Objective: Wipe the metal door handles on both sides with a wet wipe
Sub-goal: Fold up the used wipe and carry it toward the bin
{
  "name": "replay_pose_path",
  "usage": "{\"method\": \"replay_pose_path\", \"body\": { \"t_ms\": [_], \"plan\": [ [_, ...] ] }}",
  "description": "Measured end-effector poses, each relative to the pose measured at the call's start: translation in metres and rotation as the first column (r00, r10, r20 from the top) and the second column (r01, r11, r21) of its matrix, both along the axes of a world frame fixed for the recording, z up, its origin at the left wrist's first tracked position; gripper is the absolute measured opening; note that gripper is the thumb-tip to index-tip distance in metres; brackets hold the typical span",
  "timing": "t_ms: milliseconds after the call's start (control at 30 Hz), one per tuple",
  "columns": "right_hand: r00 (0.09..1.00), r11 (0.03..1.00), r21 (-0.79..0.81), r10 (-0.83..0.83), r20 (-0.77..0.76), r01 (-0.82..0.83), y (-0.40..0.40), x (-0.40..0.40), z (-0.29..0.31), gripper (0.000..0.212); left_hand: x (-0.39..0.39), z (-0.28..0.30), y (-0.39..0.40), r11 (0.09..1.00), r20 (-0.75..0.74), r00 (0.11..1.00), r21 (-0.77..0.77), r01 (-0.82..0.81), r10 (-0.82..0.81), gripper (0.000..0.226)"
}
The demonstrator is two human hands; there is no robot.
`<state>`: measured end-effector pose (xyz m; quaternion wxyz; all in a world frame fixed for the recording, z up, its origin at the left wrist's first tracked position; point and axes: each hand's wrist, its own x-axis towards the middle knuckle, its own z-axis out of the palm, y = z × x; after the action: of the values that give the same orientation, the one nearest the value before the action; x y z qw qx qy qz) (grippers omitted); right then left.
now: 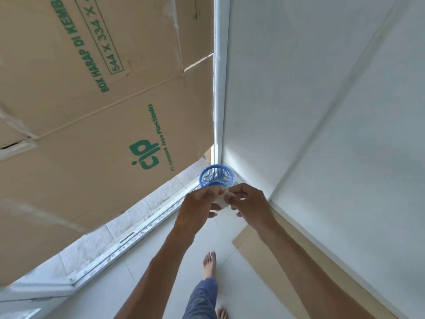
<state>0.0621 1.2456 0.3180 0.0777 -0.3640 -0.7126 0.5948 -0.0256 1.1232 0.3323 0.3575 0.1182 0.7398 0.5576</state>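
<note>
Both hands meet in the middle of the view, above the floor corner where the white wall meets the sliding-door track. The left hand (198,209) and the right hand (249,204) hold a crumpled white wet wipe (223,198) between them: the left hand's fingers are curled in around its left side, and the right hand's thumb and forefinger pinch its right edge, the other fingers bent loosely behind. The wipe is bunched small, and most of it is hidden by the fingers, so its exact shape cannot be told. Just beyond the hands, and partly covered by them, a small blue mesh waste basket (217,176) stands on the pale floor tiles (165,272) tight in the corner, its open rim facing up; the wipe appears to hang over its near rim, though whether it touches the rim is unclear. A large brown cardboard box (80,111) with green print fills the upper left, leaning over the metal door track (128,237) that runs along the floor's left edge. The white wall (322,111) takes up the right side, with a vertical white frame post (220,77) at the corner. A flat sheet of brown cardboard (257,247) lies on the floor along the foot of the wall. At the bottom, a bare foot (209,264) is set on the tiles below a blue-grey trouser leg (202,300), with the toes of a second foot (222,313) at the lower edge.
</note>
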Motion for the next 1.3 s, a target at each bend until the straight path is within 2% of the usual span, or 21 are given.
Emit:
{"method": "replay_pose_path", "body": {
  "t_ms": [133,433,633,867,1033,1233,1300],
  "plan": [
    [1.0,0.999,0.051,-0.009,0.017,0.008,0.058,-0.049,-0.015,0.007,-0.054,-0.018,0.051,0.999,-0.016,1.0,-0.04,-0.025,0.024,0.021],
    [0.985,0.996,0.022,0.079,0.154,-0.084,0.173,-0.158,-0.059,0.011,-0.162,-0.073,0.152,0.989,0.019,1.0,-0.147,0.009,-0.006,0.018],
    [0.97,0.998,-0.015,0.068,0.232,-0.067,0.225,-0.204,-0.109,0.006,-0.203,-0.127,0.208,0.97,0.078,0.996,-0.238,0.052,-0.034,0.022],
    [0.937,0.991,-0.127,0.013,0.35,0.034,0.261,-0.241,-0.237,0.011,-0.241,-0.236,0.233,0.901,-0.007,0.987,-0.409,0.143,-0.159,0.018],
    [0.914,0.981,-0.187,0.021,0.404,0.06,0.272,-0.272,-0.333,0.017,-0.271,-0.32,0.242,0.842,-0.043,0.968,-0.505,0.191,-0.246,0.041],
    [0.883,0.973,-0.227,0.085,0.462,0.025,0.279,-0.302,-0.449,0.017,-0.297,-0.42,0.243,0.818,-0.048,0.957,-0.532,0.219,-0.287,0.046],
    [0.87,0.97,-0.242,0.116,0.479,0.004,0.278,-0.307,-0.485,0.023,-0.3,-0.451,0.239,0.812,-0.057,0.956,-0.544,0.213,-0.289,0.047]
  ]
}}
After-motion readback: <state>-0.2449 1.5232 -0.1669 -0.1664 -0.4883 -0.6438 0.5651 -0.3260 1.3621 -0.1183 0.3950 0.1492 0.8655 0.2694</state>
